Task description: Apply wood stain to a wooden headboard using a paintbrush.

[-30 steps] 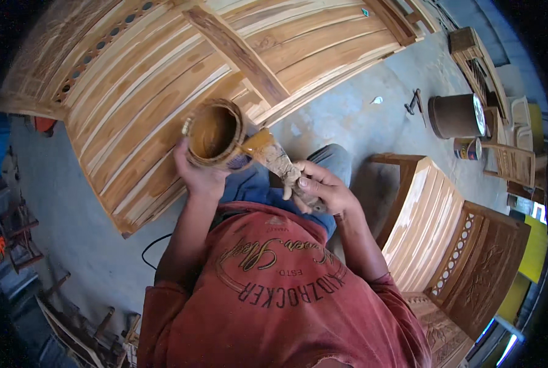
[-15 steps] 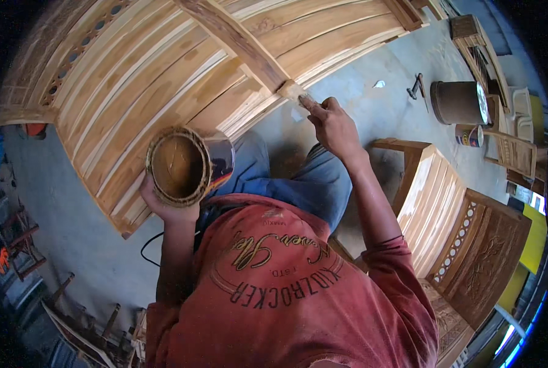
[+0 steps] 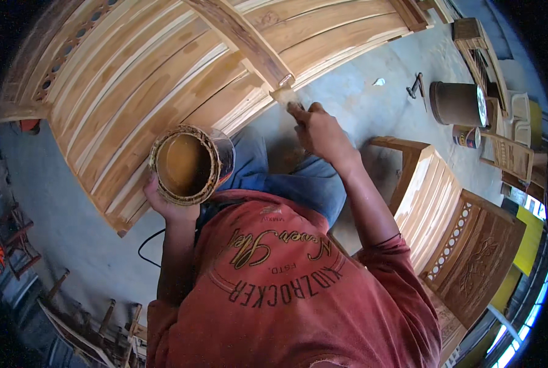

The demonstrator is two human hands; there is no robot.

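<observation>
My left hand (image 3: 171, 204) is wrapped round the lower side of a round can (image 3: 223, 161) with a crusted rim, tilted so its mouth faces me. Brown liquid (image 3: 179, 161) shows inside it. In my right hand (image 3: 324, 134) is a paintbrush (image 3: 284, 95) with pale bristles, gripped by its handle. The bristles are at or very near the end of a wooden leg (image 3: 249, 43), which sticks out from a large slatted wooden furniture piece (image 3: 133, 116). That piece lies across my front. Darker, wet-looking patches show on some of its slats.
On my right stands a slatted wooden chair (image 3: 430, 193) with a carved back. Farther off on the grey floor (image 3: 347, 92) are a hammer (image 3: 415, 86), a dark bucket (image 3: 458, 103) and a small paint can (image 3: 466, 136). More furniture frames (image 3: 96, 331) lie at the lower left.
My right hand and the brush have moved left and slightly down, off to the leg's end corner. The can has tipped a little, showing more of the liquid.
</observation>
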